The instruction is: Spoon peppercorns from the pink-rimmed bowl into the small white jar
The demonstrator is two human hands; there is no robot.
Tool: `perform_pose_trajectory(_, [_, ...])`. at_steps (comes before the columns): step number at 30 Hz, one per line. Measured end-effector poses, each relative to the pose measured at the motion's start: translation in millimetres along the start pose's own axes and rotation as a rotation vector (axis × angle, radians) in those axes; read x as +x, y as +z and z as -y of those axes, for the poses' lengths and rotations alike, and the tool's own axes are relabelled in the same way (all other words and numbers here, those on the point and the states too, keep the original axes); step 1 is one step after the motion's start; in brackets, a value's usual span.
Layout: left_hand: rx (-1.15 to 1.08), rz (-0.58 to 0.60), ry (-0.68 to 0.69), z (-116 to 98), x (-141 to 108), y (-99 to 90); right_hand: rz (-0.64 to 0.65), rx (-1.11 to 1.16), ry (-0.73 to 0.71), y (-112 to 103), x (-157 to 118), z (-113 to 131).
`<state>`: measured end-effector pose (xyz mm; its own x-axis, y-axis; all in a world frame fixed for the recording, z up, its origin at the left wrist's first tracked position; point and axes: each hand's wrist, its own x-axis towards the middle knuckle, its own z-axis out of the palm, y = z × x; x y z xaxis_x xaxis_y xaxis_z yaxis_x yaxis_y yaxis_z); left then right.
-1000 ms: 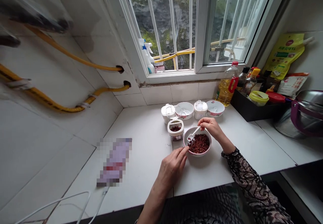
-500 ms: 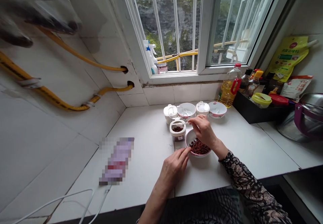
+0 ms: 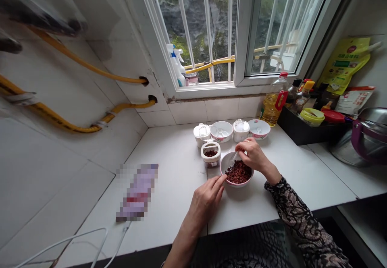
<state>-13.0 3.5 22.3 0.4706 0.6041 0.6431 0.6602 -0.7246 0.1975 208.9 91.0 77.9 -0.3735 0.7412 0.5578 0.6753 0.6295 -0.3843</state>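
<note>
In the head view, the right hand (image 3: 252, 155) pinches a small white spoon (image 3: 234, 159), slanting near-left into the dark-red peppercorns (image 3: 240, 173) in the bowl (image 3: 237, 185); the open seasoning jar (image 3: 211, 162) stands left, slightly far. The left hand (image 3: 208, 195), half curled, touches the bowl's left rim; whether it grips, I cannot tell. Half a second earlier, the spoon is over the jar.

On one desk (image 3: 169, 179), three bowls (image 3: 238, 185), three white-topped jars (image 3: 211, 161) and one held spoon (image 3: 233, 161); one oil jug (image 3: 273, 102), one box (image 3: 290, 130), one pot (image 3: 347, 149), two spray bottles (image 3: 179, 66).
</note>
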Motion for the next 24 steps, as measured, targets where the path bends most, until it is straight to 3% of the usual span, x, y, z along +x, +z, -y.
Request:
perform_pose_trajectory(4, [0.000, 0.005, 0.000, 0.3, -1.0, 1.3, 0.099, 0.115, 0.060, 8.4, 0.0, 8.5])
perform_pose_trajectory(9, [-0.002, -0.003, -0.004, 1.1, -2.7, 2.5, 0.125, 0.373, 0.329, 9.0, 0.4, 9.0])
perform_pose_trajectory(13, [-0.001, 0.003, -0.001, 1.1, -2.3, 1.5, 0.067, 0.573, 0.514, 5.3, 2.3, 5.4])
perform_pose_trajectory(18, [0.005, -0.009, 0.007, 1.1, -1.0, 0.7, 0.007, 0.756, 0.570, 4.0, 5.0, 1.3])
perform_pose_trajectory(21, [0.008, -0.017, 0.012, 1.6, -1.0, 2.0, 0.005, 0.715, 0.576, 4.3, 4.4, -1.5])
perform_pose_trajectory(24, [0.013, -0.021, 0.015, 1.6, -1.1, 2.6, 0.007, 0.481, 0.496, 3.5, 2.6, -1.9])
